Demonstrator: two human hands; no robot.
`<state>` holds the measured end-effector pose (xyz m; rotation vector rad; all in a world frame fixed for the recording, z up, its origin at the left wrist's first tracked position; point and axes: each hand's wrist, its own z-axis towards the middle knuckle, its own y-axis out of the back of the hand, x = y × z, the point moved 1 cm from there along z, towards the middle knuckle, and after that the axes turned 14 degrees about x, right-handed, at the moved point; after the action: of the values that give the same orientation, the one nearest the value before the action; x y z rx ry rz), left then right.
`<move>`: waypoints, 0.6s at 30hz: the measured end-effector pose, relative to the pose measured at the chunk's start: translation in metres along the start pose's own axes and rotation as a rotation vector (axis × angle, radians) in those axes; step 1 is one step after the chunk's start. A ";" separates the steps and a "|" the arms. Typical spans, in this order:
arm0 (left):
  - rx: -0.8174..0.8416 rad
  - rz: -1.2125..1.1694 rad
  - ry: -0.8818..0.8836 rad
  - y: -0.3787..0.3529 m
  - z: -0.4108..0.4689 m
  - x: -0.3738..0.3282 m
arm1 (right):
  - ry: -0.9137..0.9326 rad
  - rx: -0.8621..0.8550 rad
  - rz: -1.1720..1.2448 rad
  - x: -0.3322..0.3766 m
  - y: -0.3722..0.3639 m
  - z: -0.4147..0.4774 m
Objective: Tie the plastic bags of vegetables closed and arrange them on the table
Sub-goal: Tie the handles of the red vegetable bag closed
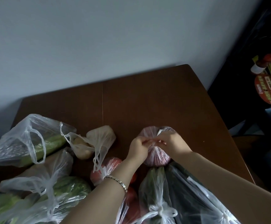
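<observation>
A small clear bag of reddish-purple vegetables point(157, 156) sits on the brown table point(147, 101). My left hand point(138, 147) and my right hand point(168, 140) both pinch its handles over the bag's top, fingers curled close together. Left of them lies an open bag of potatoes point(89, 144) with loose handles. A bag of tomatoes point(109, 168) lies under my left wrist. A knotted bag of dark green cucumbers point(160, 196) lies in front of my right forearm.
More bags fill the near left: one with long green stalks point(34, 143), open, and one with leafy greens point(67, 189). The wall runs behind the table. A dark shelf with bottles and packets point(270, 73) stands at the right.
</observation>
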<state>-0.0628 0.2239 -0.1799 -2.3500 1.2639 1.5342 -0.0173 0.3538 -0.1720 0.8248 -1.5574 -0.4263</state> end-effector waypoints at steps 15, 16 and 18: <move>-0.099 0.297 0.062 0.003 0.010 0.003 | 0.030 -0.036 -0.321 -0.003 -0.010 -0.017; -0.110 0.295 0.082 0.002 0.009 0.003 | -0.012 -0.024 -0.316 -0.002 -0.011 -0.018; -0.114 0.324 0.112 0.002 0.007 0.001 | -0.119 0.063 -0.308 0.001 -0.012 -0.018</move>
<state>-0.0691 0.2254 -0.1834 -2.4242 1.6987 1.6156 0.0034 0.3485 -0.1762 1.1115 -1.5628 -0.6614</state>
